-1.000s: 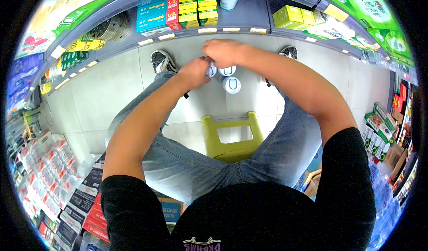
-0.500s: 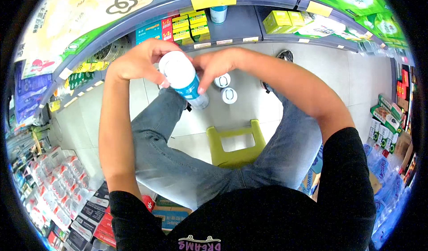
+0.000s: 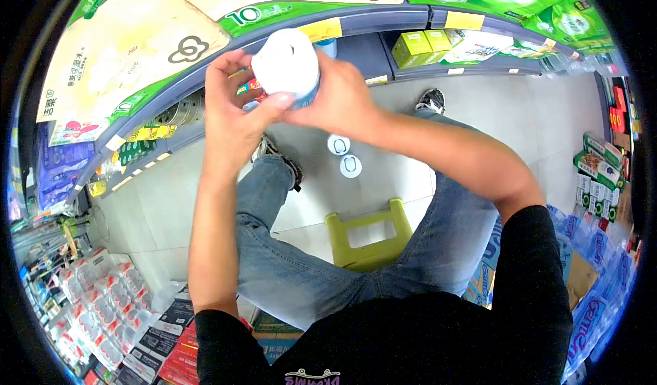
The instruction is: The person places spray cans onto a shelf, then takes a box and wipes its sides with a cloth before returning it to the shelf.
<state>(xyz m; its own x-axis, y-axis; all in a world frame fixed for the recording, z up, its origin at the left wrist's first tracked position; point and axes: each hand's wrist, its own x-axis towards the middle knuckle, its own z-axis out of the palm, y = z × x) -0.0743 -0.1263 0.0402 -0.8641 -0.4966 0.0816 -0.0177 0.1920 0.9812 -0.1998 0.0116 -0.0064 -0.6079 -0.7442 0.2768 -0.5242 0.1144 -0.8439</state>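
Note:
A canister with a white lid and a blue body (image 3: 286, 63) is held up near the shelf front, its top toward the camera. My right hand (image 3: 335, 94) wraps its right side and underside. On its other side my left hand (image 3: 236, 108) touches it near the bottom with the thumb, the fingers apart and curved beside it. Below them on the floor stand two white round-topped items (image 3: 339, 145), close together. Much of the canister's body is hidden by the fingers and lid.
A green stool (image 3: 369, 248) stands between my legs. The curved shelf (image 3: 373, 51) ahead carries yellow-green boxes (image 3: 413, 49) and large tissue packs (image 3: 130, 49). Wrapped bottles (image 3: 102, 306) lie at the lower left, blue-wrapped packs (image 3: 594, 296) at the right.
Both hands have raised the canister toward the shelf edge. The left fingers have spread away from its side. The view has shifted, showing more of the tissue packs.

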